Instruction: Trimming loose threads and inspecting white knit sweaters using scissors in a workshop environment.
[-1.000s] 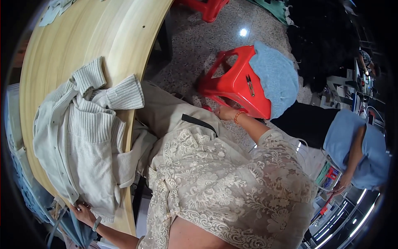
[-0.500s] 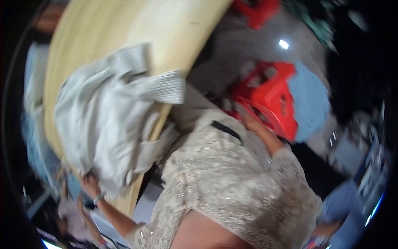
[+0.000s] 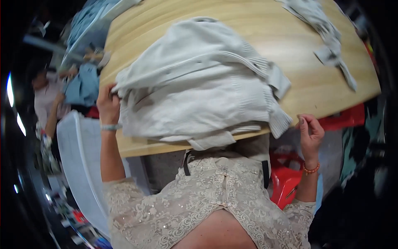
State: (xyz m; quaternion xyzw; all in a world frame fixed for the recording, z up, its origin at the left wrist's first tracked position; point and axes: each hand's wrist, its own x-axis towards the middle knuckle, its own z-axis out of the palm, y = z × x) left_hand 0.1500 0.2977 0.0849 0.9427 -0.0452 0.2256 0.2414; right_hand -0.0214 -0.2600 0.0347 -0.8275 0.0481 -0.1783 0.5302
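A pale grey knit cardigan [image 3: 195,95] lies loosely bunched on the wooden table [image 3: 286,37], its buttoned front band running across it and part of it hanging over the near edge. My left hand [image 3: 108,106] is closed on the cardigan's left edge, fingers curled at the cloth. Beyond the ribbed cuff on the right, my right hand [image 3: 311,133] is held at the table's near edge, apart from the cardigan. Its thumb and fingers are pinched together; whether anything small is between them cannot be seen.
Another grey garment [image 3: 319,33] lies at the table's far right. A white plastic bin [image 3: 76,153] stands left of me, and a red stool [image 3: 286,178] is below the table edge. At the left a person [image 3: 43,93] handles blue cloth [image 3: 83,85].
My view has swung from the right round to face the table. My right hand has come up from beside the red stool to the table edge. My left hand stays at the cardigan.
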